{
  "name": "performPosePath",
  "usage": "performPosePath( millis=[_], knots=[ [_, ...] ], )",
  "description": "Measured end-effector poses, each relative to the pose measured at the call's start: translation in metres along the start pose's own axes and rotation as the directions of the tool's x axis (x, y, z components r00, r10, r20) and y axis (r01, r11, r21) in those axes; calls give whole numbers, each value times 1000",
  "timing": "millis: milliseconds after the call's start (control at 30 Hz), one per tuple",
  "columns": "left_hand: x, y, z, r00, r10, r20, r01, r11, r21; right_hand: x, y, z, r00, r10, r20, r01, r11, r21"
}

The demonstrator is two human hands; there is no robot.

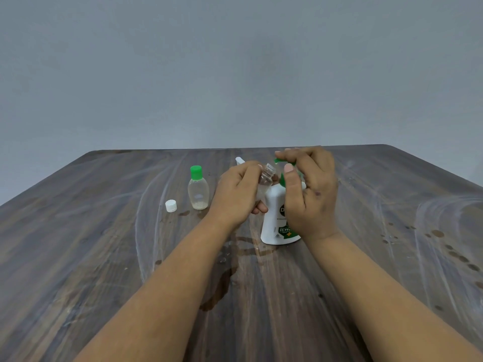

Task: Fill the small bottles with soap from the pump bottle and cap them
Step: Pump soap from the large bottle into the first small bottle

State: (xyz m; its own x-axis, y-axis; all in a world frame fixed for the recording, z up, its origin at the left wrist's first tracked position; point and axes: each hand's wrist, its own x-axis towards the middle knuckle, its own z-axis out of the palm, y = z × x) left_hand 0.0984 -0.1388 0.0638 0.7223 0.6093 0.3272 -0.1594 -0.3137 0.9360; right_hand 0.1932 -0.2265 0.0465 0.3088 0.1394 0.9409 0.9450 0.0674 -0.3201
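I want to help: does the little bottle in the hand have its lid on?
No. The small bottle shows a bare neck.

Even, soft overhead light, faint shadows; dull sheen on table (392, 257) (streaky); wide-angle bend at edges, hands slightly soft.
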Motion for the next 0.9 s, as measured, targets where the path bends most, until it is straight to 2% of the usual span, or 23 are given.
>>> performPosePath(
  millis=[133, 433, 700, 900],
  knots=[
    [0, -1, 0, 1000, -11, 2, 11, 1000, -13, -3, 7, 3, 999, -39, -17, 38, 998, -45],
    [0, 0, -1, 1000, 2, -8, -2, 1000, -16, -2, -8, 8, 999, 24, -31, -25, 1000, -18],
    [-1, 0, 0, 1000, -11, -6, 11, 999, -44, -2, 6, 9, 995, -57, -76, 52, 997, -64],
    [0, -1, 0, 1000, -13, -7, 12, 999, -30, -11, 1, 8, 998, -47, -34, 44, 997, -69]
  ],
)
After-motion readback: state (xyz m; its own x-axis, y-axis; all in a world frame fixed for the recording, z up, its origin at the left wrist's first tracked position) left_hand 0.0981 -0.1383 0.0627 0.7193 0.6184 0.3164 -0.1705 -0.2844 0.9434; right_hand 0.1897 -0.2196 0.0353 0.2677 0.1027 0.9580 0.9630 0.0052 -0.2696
